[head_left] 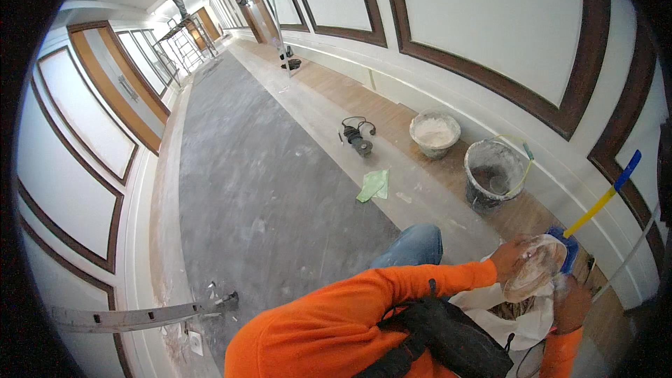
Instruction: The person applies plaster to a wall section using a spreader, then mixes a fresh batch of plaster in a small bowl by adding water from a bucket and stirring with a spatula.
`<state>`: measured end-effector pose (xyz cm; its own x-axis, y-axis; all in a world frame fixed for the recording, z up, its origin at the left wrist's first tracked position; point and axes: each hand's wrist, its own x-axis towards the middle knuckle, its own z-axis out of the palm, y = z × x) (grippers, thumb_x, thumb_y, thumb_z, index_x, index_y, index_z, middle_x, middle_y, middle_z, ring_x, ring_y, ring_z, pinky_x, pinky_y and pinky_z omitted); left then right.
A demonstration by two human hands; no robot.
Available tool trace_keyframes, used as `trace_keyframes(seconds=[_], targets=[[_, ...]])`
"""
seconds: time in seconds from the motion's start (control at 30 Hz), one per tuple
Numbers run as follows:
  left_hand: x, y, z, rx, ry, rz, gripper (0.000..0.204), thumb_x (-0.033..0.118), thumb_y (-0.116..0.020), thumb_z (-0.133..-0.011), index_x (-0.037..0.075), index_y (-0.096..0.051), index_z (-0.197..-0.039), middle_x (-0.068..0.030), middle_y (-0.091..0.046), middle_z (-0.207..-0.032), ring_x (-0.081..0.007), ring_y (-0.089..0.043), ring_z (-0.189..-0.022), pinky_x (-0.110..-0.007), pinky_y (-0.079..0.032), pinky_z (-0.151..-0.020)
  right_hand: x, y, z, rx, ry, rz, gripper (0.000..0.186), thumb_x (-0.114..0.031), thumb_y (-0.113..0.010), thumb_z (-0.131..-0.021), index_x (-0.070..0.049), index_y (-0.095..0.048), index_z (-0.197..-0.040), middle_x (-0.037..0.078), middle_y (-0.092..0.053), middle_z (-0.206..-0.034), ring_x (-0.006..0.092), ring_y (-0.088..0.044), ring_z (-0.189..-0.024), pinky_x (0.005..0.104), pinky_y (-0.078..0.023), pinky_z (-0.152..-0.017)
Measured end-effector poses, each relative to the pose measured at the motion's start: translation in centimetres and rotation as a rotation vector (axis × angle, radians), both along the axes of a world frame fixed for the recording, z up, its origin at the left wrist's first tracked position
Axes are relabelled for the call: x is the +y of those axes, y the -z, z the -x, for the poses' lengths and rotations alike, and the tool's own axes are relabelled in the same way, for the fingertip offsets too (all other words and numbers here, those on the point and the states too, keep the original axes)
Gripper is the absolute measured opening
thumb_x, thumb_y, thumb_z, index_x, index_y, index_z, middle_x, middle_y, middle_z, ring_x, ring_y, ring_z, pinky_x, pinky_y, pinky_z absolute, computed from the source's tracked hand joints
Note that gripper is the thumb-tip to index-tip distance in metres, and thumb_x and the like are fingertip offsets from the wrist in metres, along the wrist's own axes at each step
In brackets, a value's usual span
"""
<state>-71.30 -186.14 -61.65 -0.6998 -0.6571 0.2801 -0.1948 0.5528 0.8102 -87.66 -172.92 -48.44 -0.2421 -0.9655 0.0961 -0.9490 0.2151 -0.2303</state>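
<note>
Here, the left hand (511,259) grips a container (537,270), right hand's (574,299) grip unclear; one bucket (430,151) holds whitish material (435,130).

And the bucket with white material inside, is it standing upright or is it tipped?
Upright: the bucket has its open rim facing up, with the white material inside.

Round vessel (537,266): off-white, smeared tan. Sack (539,315): white. Brush (591,211): blue at both ends, yellow between. Cloth (374,185): pale green. Power tool (360,145): black. Grey bucket (483,192): whitish splashes. Pale bucket (435,155): whitish; contents (434,129), white. Floor covering (252,189): grey, mottled with pale smudges. Wall panels (490,21): plain white; mouldings (483,82), dark brown. Long-sleeved top (315,308): plain orange. Bag (455,339): black. Trouser leg (413,246): blue.
</note>
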Motion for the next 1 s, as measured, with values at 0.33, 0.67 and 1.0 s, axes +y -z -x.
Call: trace_keyframes(seconds=[0.33, 0.67, 1.0], targets=[[-2.0, 1.2, 3.4, 0.109, -0.211, -0.057, 0.048, 0.024, -0.050, -0.089, 0.008, -0.043, -0.134, -0.0268, -0.051, -0.119, -0.0469, -0.052, -0.101, -0.050, -0.042, -0.091, 4.2, 5.2, -3.0, 0.297, -0.220, 0.087, 0.047, -0.010, -0.066, -0.071, -0.005, -0.061, -0.117, 0.016, -0.055, -0.079, 0.0344, -0.060, -0.075, 0.0443, -0.047, -0.063], [0.4, -0.3, 1.2, 0.086, -0.100, 0.120, 0.046, 0.015, -0.055, -0.082, 0.004, -0.049, -0.127, -0.0231, -0.056, -0.111, -0.0431, -0.053, -0.102, -0.046, -0.042, -0.092, 3.5, 6.0, 1.3, 0.309, -0.022, 0.070, 0.056, -0.007, -0.066, -0.074, -0.009, -0.054, -0.128, 0.026, -0.053, -0.121, 0.0407, -0.056, -0.105, 0.0453, -0.047, -0.087], [-2.0, 1.5, 1.2, 0.074, -0.036, 0.244, 0.032, 0.025, -0.061, -0.080, 0.005, -0.060, -0.105, -0.0205, -0.062, -0.098, -0.0396, -0.059, -0.088, -0.047, -0.047, -0.078, 2.6, 0.7, -0.5, 0.219, 0.036, 0.054, 0.050, -0.010, -0.066, -0.071, -0.009, -0.058, -0.120, 0.018, -0.057, -0.096, 0.0352, -0.058, -0.088, 0.0436, -0.048, -0.075]])
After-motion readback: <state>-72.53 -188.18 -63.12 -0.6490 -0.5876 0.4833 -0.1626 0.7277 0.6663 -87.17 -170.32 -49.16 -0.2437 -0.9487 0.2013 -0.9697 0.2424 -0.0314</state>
